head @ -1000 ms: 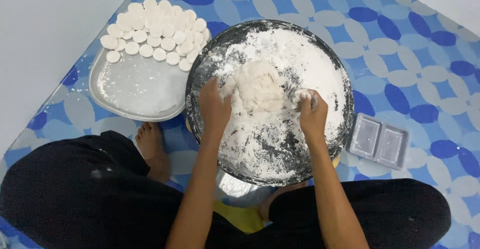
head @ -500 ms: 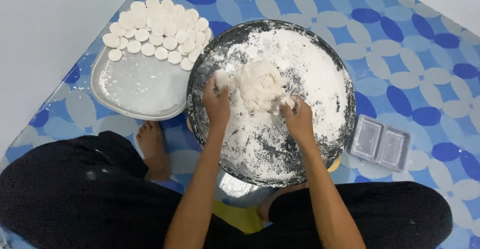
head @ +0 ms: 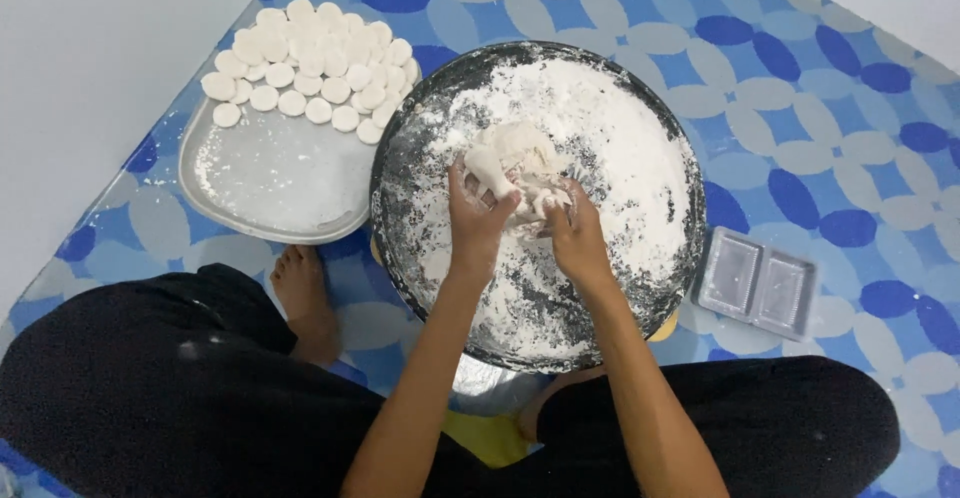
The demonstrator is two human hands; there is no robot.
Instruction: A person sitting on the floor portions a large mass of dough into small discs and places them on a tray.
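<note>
A lump of white dough sits in the middle of a round dark pan dusted with flour. My left hand grips the lump's near left side, fingers curled into it. My right hand holds its near right side, floury fingers pinching a torn edge. Both hands are close together over the pan's centre.
A grey metal tray left of the pan carries several small white dough discs at its far end. A clear two-cell plastic container lies right of the pan. My crossed legs in black trousers and a bare foot lie on the blue patterned mat.
My hands have come in from the pan's sides to the middle and closed on the dough lump. The lump now looks pulled and torn at its near edge.
</note>
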